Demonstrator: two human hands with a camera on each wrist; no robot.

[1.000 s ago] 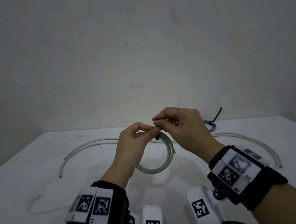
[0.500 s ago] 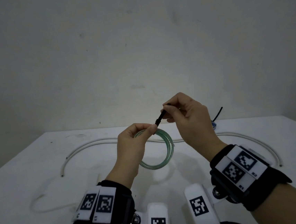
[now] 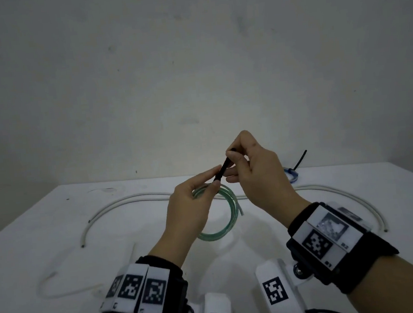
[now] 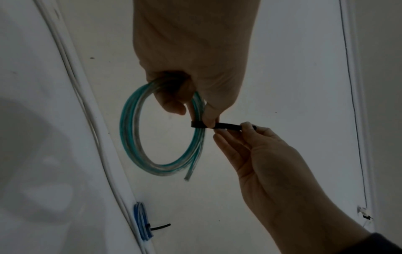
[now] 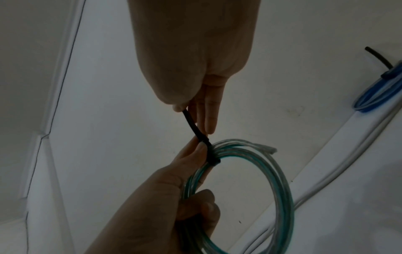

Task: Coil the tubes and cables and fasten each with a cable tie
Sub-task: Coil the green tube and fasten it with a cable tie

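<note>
- The green tube [image 3: 226, 205], wound into a few loops, hangs in the air over the table [image 3: 57, 246]. It looks light and springy, so I judge the loops would fan apart if let go.
- The left hand [image 3: 192, 208] has finger and thumb curled round the bundled loops at the top of the green tube, right beside the band. That seems the right place to hold, since it keeps the strands stacked.
- The black tie [image 4: 226, 126] is wrapped round the green tube just beside the left thumb. It looks thin, bendy and fairly smooth, so likely to slip through a loose pinch.
- The right hand [image 3: 255, 174] pinches the tie's free tail between thumb and forefinger, the other fingers loosely straight, and holds it out taut away from the green tube.
- One loose tube end [image 5: 269, 148] sticks out of the green tube near the tie.
- Counted: one green tube in hand. One small blue coil [image 3: 291, 174] already carries its own tie and lies on the table beyond the green tube. One long white tube [image 3: 119, 202] lies uncoiled behind the green tube. One thin clear tube [image 3: 62, 291] lies uncoiled nearer the person, to the left.
</note>
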